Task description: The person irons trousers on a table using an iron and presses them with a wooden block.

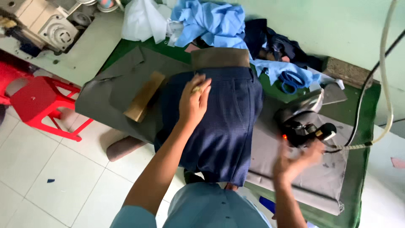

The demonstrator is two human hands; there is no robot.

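Nearest, right hand (295, 162): fingers spread open and blurred, holding nothing, just beside the handle of the steam iron (303, 120) resting on the grey pad (312, 181). Left hand (194, 101): fingers curled, pressing on the navy trousers (223, 126), a small pale object pinched at the fingertips. Left, wooden block (144, 97). Far, light-blue cloth (215, 21); far left, sewing machine (46, 23).
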